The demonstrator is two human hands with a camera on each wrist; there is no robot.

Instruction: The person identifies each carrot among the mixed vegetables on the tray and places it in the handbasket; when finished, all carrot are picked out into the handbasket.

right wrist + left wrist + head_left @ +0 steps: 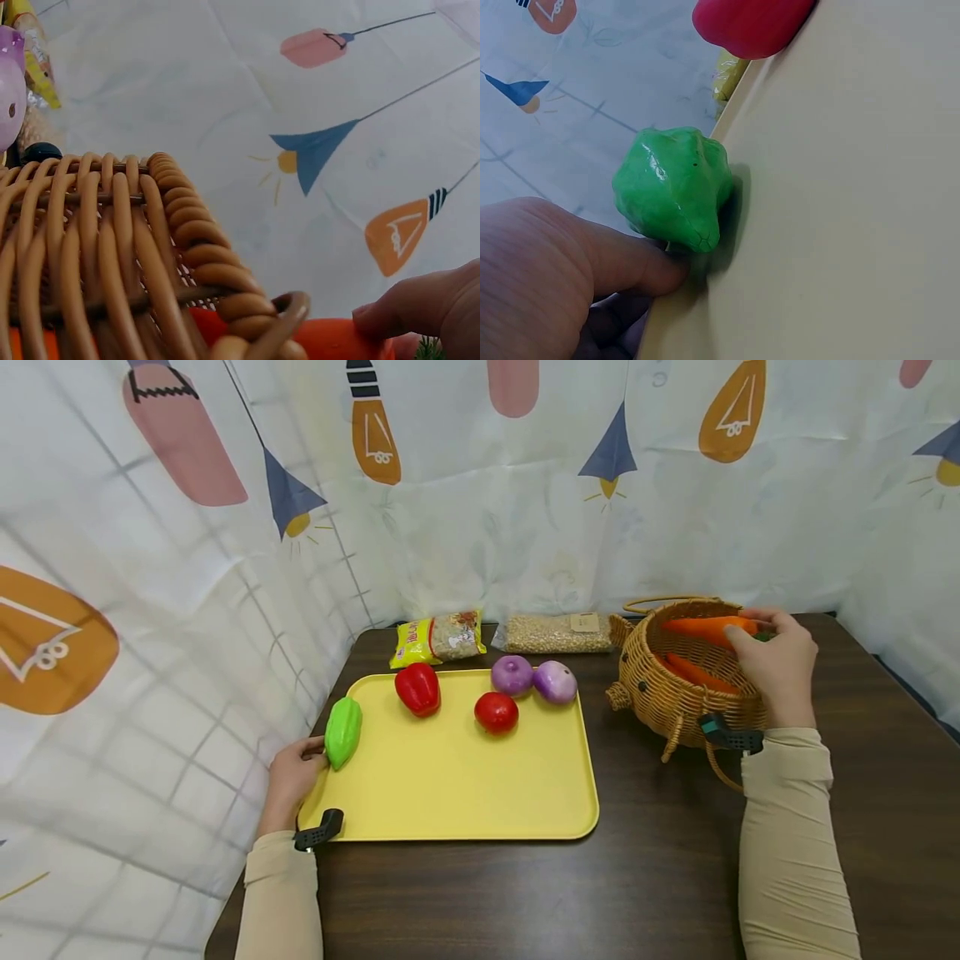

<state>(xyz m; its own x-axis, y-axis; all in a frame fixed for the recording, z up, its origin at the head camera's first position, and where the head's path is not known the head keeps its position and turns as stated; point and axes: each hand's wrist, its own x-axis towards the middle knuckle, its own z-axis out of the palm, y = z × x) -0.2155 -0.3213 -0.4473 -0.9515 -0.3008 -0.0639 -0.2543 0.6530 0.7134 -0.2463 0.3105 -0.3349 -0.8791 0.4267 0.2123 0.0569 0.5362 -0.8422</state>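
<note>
In the head view my right hand pinches an orange carrot by its leafy end, over the mouth of a pig-shaped wicker basket. A second carrot lies inside that basket, with a red thing partly hidden beside it. My left hand grips the left rim of a yellow tray, thumb on top and the other fingers curled below. Close to that thumb is a ridged green vegetable, resting at the tray's edge. A red bell pepper, a tomato and two purple onions sit on the tray.
Behind the tray lie a yellow printed packet and a clear bag of grains. A patterned white curtain hangs along the back and left of the dark table. The basket's handle loop droops onto the table.
</note>
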